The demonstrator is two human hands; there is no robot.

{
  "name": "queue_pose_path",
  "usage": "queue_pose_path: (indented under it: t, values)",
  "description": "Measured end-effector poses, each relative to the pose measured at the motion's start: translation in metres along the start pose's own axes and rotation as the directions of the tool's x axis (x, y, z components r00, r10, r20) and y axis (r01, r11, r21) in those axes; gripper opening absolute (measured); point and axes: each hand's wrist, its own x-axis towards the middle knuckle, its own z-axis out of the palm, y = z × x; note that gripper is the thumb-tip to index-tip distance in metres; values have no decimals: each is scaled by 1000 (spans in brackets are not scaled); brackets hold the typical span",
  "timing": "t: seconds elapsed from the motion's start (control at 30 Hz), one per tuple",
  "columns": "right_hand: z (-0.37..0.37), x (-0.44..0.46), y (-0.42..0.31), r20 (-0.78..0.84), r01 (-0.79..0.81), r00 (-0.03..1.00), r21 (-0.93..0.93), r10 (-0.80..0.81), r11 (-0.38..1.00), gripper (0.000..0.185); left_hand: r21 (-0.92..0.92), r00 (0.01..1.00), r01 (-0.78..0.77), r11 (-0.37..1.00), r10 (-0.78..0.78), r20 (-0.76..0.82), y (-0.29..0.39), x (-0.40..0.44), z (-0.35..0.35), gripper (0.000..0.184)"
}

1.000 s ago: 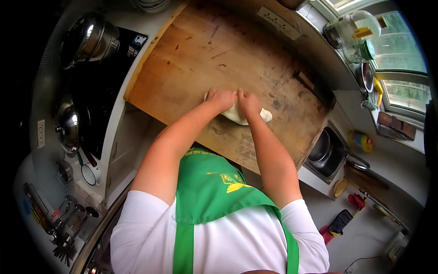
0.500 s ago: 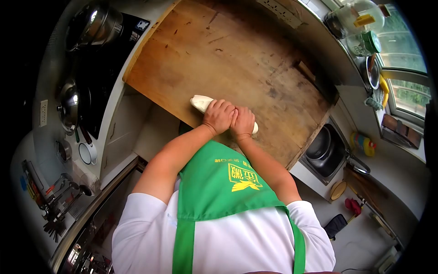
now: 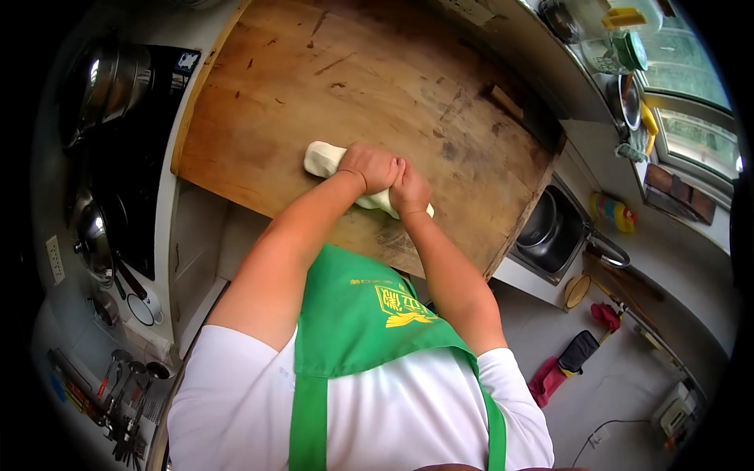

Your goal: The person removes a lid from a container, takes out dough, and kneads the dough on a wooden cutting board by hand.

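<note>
A pale roll of dough (image 3: 323, 159) lies slantwise on the large wooden board (image 3: 259, 118), close to the board's near edge. My left hand (image 3: 367, 166) presses down on the middle of the dough, its fingers curled over the far side. Beside it, my right hand (image 3: 411, 188) bears on the dough's right part, with the thumbs of both hands nearly touching. The dough's left end sticks out past my left hand, and a small tip shows right of my right wrist. My hands hide the part beneath them.
Left of the board is a black cooktop (image 3: 140, 228) with a large metal pot (image 3: 110, 78) and a lidded pan (image 3: 93, 235). To the right is a sink (image 3: 561, 243). Jars and a bottle stand along the window side.
My hands have pushed forward, away from my body, with the dough under them. More of the dough shows on the near side. The camera view has also shifted.
</note>
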Motion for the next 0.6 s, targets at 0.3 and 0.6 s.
queue_pose_path:
  t: [0.3, 0.6]
  values:
    - [-5, -30, -20, -225, 51, 974, 164, -13, 985, 39, -144, 980, 198, 970, -198, 17, 10, -17, -27, 39]
    - [51, -106, -6, -561, 238, 764, -213, -318, 948, 17, -138, 853, -382, 914, 292, -433, -10, -95, 31, 15]
